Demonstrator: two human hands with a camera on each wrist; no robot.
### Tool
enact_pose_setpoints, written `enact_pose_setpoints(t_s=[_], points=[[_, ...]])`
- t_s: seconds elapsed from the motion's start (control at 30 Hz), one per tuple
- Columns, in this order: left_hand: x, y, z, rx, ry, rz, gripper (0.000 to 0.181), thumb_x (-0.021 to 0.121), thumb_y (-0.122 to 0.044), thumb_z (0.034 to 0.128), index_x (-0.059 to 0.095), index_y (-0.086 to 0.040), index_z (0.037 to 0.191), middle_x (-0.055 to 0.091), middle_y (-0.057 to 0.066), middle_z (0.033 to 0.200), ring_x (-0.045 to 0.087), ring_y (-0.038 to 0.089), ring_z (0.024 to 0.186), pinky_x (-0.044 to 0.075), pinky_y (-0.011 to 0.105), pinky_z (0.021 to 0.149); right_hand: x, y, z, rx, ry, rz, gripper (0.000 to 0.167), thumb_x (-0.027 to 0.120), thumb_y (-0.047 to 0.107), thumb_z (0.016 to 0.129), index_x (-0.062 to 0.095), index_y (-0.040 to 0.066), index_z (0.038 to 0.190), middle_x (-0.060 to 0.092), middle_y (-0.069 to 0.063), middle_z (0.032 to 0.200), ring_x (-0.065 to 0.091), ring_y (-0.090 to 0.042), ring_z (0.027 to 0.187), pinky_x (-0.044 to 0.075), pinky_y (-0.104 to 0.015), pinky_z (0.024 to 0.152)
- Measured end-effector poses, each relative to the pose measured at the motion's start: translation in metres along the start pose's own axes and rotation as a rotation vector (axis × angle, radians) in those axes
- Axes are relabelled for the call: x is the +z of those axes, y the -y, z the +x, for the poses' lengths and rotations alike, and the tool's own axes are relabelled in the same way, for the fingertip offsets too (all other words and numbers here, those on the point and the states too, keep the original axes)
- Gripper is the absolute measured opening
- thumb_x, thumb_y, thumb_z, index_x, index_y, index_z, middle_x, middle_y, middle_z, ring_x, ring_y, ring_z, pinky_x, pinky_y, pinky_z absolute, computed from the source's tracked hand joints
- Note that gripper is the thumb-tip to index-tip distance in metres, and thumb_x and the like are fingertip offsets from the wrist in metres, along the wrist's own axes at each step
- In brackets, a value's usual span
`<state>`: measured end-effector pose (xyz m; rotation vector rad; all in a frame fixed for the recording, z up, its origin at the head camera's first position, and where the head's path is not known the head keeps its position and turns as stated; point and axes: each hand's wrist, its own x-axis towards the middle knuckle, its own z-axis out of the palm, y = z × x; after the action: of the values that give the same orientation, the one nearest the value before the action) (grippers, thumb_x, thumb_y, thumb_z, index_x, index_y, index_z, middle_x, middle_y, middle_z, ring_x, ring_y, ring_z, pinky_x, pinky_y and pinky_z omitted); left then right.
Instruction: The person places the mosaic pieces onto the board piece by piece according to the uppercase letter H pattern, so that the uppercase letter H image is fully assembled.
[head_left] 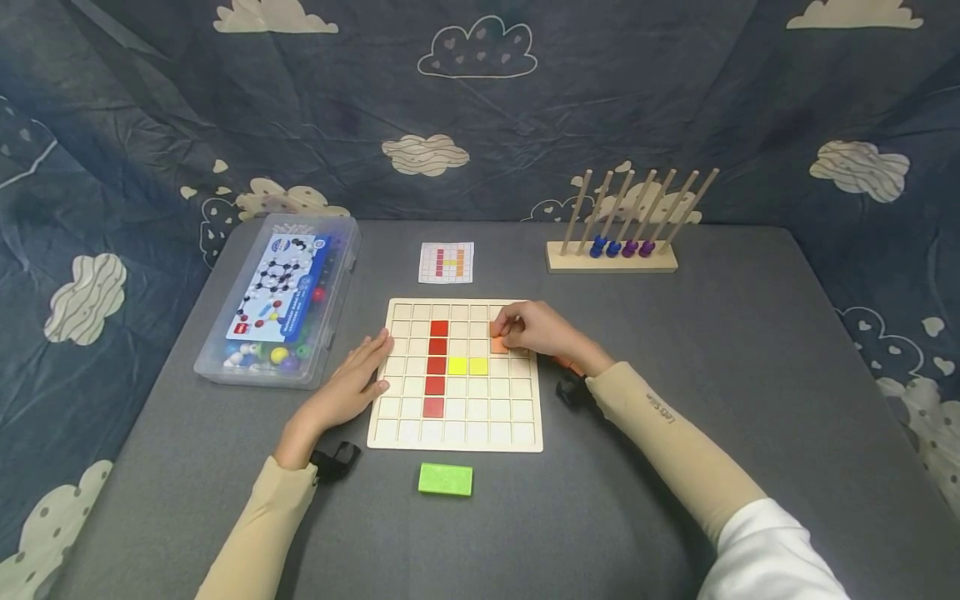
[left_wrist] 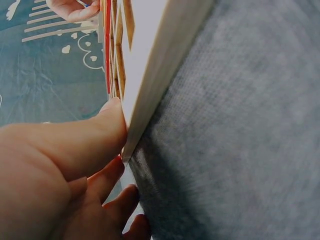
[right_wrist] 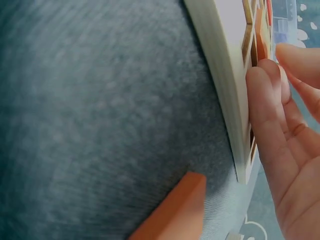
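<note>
A wooden grid board [head_left: 401,432] lies flat on the table. On it, a column of several red tiles [head_left: 436,365] stands left of two yellow tiles [head_left: 468,366]. My left hand [head_left: 347,385] steadies the board's left edge with fairly straight fingers; its thumb [left_wrist: 100,132] touches that edge in the left wrist view. At the right part of the grid, the curled fingers of my right hand [head_left: 536,327] pinch at an orange tile [head_left: 498,346]. Another bit of orange shows just above it, mostly covered by the fingertips. Under my right wrist lies an orange block [right_wrist: 177,212], partly hidden.
A pattern card [head_left: 446,262] lies behind the board. A clear plastic case [head_left: 326,333] with coloured beads is at the left. At the back right stands a wooden peg stand [head_left: 558,260] with blue and purple beads. A green block [head_left: 446,479] sits in front of the board.
</note>
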<state>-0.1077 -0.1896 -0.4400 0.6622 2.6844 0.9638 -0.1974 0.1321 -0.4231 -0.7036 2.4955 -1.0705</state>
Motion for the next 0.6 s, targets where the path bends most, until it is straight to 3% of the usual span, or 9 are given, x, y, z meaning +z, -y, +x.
enact_pose_setpoints(t_s=[0.3,0.6], points=[[0.000,0.000,0.000,-0.007,0.004,-0.001,0.063,0.053,-0.002,0.0948,0.020,0.010,0.147,0.014,0.025,0.155,0.007,0.044,0.141,0.005,0.056,0.112,-0.002,-0.004,-0.003,-0.021,0.017,0.044,0.014,0.062,-0.003,0.082,0.069,0.004,0.092,0.064,-0.005,0.082,0.050,-0.014,0.066,0.040,-0.025,0.061],[0.000,-0.001,-0.001,0.006,0.000,0.002,0.061,0.052,-0.001,0.0949,0.022,0.011,0.147,0.014,0.026,0.154,0.008,0.045,0.140,0.005,0.058,0.111,-0.026,-0.017,-0.019,0.049,-0.005,0.347,0.019,0.060,-0.001,0.088,0.064,-0.007,0.106,0.064,-0.020,0.099,0.060,-0.025,0.081,0.053,-0.038,0.073]])
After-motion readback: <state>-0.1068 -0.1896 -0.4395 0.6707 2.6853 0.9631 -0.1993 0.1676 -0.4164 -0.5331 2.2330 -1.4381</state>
